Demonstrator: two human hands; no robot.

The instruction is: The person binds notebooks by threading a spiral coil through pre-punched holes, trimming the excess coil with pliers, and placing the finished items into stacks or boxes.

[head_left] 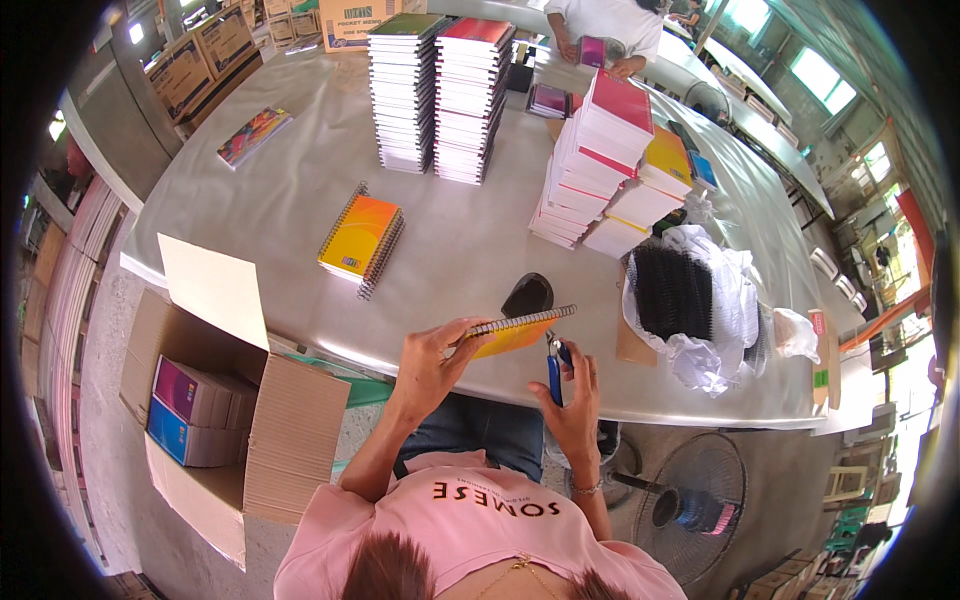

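Observation:
My left hand (434, 362) grips a yellow-orange spiral notebook (505, 338) by its left end, with the wire coil along the upper edge. In my right hand (574, 400) are blue-handled pliers (554, 372), their jaws close to the coil's right end. Whether the jaws touch the wire I cannot tell. Just beyond the notebook, a dark rounded object (528, 296) lies on the table. To the left rests a small pile of yellow-orange spiral notebooks (362, 238).
Two tall notebook stacks (405, 95) stand at the table's back. Right of them are unbound red-topped stacks (600, 140) and black coils (672, 290) in white wrapping. An open carton (295, 440) holds notebooks at left; a fan (690, 505) stands below right. Across the table, a person (610, 35) handles a purple notebook.

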